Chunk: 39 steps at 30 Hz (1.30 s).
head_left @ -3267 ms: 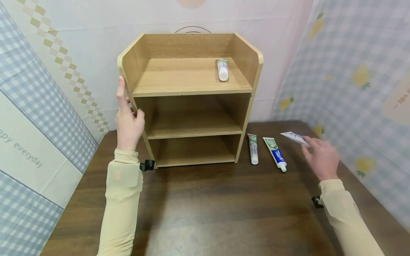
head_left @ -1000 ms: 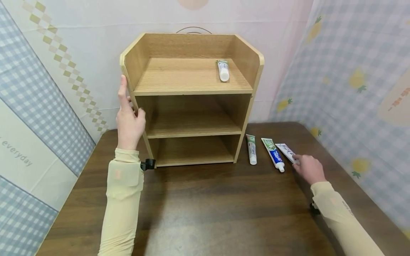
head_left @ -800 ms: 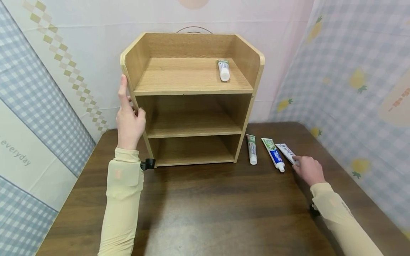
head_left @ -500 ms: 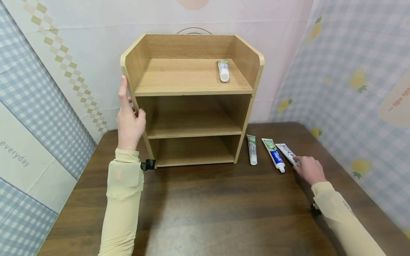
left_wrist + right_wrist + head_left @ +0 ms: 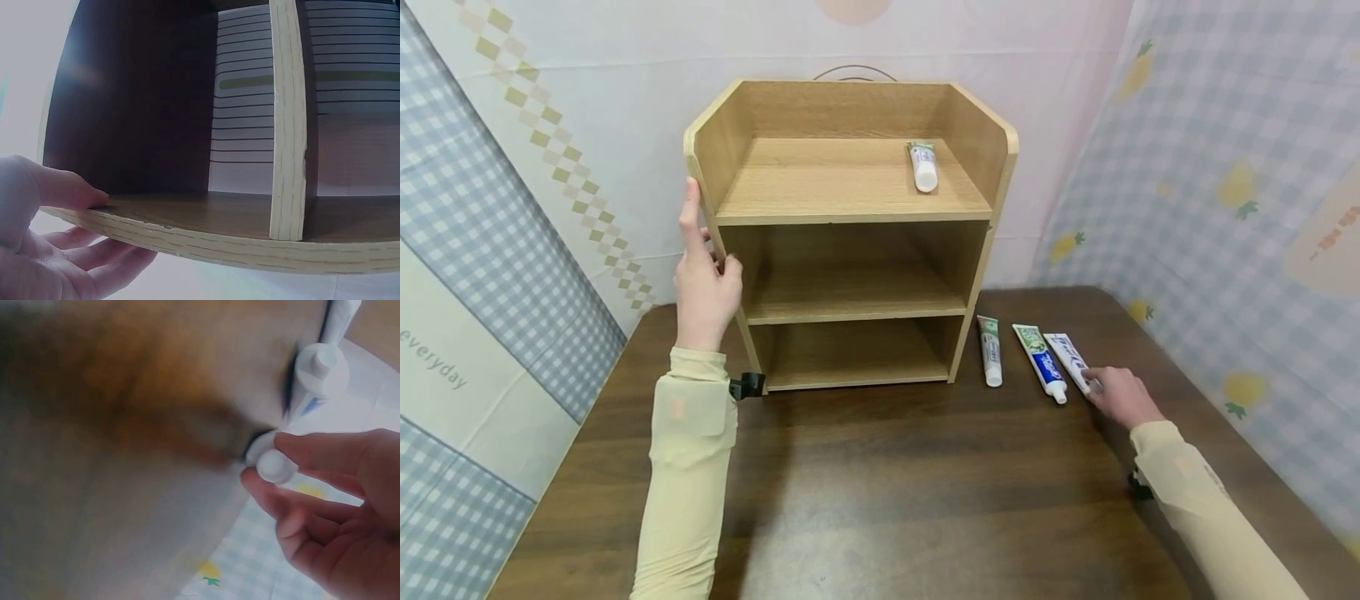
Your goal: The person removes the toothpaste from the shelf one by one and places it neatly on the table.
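drawn leftward since the earlier frame, the white tube [image 5: 1070, 358] now lies on the desk [image 5: 887, 500], just beside the blue tube [image 5: 1041, 364], its cap end toward the person. the right hand [image 5: 1122, 396] pinches that end between thumb and index finger, the other fingers bent; its arm slants in from the lower right. the left arm reaches forward, and the left hand [image 5: 706, 292] grips the shelf [image 5: 820, 177] by its left side, thumb inside, fingers outside, index pointing up. the shelf has three tiers; the top one bears a small tube [image 5: 922, 167] toward its right side, cap to the front. the green tube [image 5: 990, 352] lies between shelf and blue tube.
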Each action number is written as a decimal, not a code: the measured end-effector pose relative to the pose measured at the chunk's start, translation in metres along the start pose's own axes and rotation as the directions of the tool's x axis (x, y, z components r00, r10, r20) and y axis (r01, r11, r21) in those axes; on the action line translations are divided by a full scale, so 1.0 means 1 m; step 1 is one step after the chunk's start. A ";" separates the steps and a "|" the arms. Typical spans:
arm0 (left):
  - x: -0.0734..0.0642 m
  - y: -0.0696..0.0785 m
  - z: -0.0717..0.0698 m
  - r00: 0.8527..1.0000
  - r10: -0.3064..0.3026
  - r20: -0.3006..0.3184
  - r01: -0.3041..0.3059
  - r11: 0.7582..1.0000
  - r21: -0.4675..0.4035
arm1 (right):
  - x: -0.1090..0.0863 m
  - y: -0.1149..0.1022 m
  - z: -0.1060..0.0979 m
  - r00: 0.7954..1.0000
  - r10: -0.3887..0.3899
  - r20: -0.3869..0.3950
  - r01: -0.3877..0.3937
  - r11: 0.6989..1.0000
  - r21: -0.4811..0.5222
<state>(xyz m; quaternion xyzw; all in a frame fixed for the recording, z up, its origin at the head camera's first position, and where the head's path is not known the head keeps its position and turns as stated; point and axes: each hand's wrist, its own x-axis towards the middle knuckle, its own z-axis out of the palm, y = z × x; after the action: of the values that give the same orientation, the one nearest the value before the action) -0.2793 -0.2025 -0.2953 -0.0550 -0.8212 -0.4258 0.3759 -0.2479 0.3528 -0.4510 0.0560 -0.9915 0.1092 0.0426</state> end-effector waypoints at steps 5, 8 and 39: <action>0.000 0.000 0.000 1.000 -0.005 0.000 0.005 1.000 0.005 | 0.002 -0.003 -0.006 0.999 0.035 0.040 -0.035 0.999 -0.018; 0.000 0.000 0.001 1.000 0.002 0.002 -0.002 1.000 0.008 | 0.001 -0.004 -0.009 0.998 0.059 0.022 -0.059 0.998 -0.017; -0.002 0.001 -0.001 1.000 -0.005 0.010 0.005 1.000 0.002 | -0.002 -0.074 -0.077 0.920 -0.098 -0.379 0.087 0.995 -0.047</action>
<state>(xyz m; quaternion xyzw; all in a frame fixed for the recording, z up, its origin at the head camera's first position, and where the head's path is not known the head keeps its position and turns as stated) -0.2769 -0.2022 -0.2951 -0.0547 -0.8235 -0.4256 0.3710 -0.2312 0.2986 -0.3608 0.0800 -0.9621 0.1016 0.2400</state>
